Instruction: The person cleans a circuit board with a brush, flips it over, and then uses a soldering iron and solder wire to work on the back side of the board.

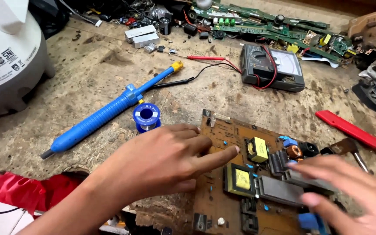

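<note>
Circuit board (223, 143) under both open-fingered hands, left (162, 159), right (349, 191); solder spool (146, 116), blue pump (109, 114) beside

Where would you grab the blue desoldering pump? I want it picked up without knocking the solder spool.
Probably by the ribbed blue barrel of the desoldering pump, near its lower-left end, coming from above: that long stretch lies flat and bare, while the solder spool sits close beside its middle.

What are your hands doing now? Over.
Left hand flat on brown circuit board, finger out. Right hand over its components, blurred. Solder spool beside board.
</note>
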